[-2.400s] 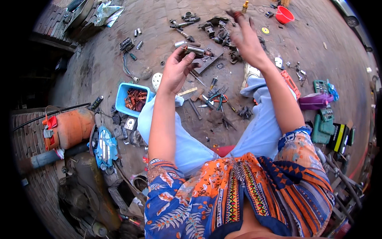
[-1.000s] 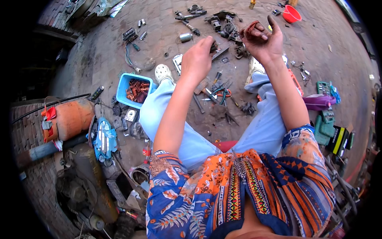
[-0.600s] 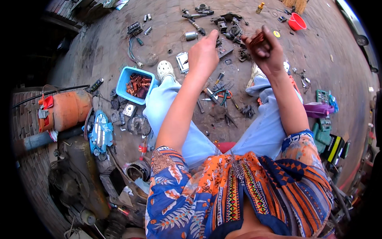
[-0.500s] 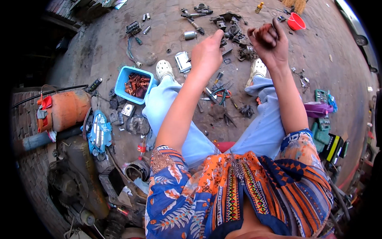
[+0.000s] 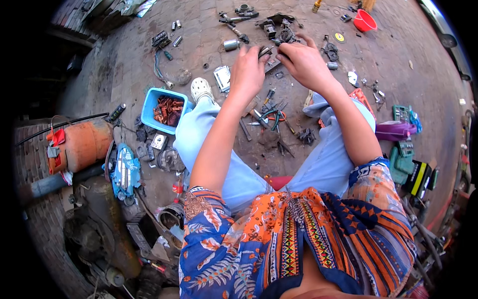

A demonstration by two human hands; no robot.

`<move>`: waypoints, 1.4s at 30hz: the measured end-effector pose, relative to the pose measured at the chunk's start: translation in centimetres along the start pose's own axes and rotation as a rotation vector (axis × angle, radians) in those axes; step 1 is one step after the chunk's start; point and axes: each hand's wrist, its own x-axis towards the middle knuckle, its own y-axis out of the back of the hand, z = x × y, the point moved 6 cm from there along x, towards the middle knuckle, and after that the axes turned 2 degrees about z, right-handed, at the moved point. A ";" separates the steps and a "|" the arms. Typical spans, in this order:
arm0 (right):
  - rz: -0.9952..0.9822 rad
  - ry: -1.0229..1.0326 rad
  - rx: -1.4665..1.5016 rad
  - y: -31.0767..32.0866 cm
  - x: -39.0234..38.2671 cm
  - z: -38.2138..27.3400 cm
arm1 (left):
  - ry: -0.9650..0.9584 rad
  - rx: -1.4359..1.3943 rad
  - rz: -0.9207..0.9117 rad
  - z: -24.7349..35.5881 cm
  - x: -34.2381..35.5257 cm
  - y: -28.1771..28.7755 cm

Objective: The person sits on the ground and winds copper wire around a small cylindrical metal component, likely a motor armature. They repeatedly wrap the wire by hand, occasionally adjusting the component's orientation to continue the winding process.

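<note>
My left hand is closed, with a small dark metal part between its thumb and fingers. Close beside it, on the right, my right hand has its thumb and forefinger pinched together, another finger raised. Whatever it grips is hidden or too small to name. Both hands hover over the ground in front of my knees. Just beyond them lie dirty machine parts, partly covered by my fingers. Below the hands, pliers and other hand tools are scattered between my legs.
Left of my leg stands a blue basin of copper-coloured scrap. An orange gas cylinder lies farther left. A silver can and a white metal plate sit ahead. On the right are a purple object and a red bucket.
My right hand has turned over from palm-up and moved left, toward my left hand. My left hand has shifted slightly left and down; the dark part in it now shows.
</note>
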 end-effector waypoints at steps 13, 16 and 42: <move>-0.468 -0.290 0.602 -0.6 -1.2 -0.5 | 0.704 -1.324 -0.129 -2.9 -0.1 -1.6; -0.513 -0.283 0.613 -1.0 -1.6 -0.1 | 0.581 -1.214 -0.126 -3.4 0.1 -1.3; 0.095 -0.047 1.935 2.5 0.3 -1.0 | 0.560 -0.930 -0.269 -3.0 -0.6 -1.0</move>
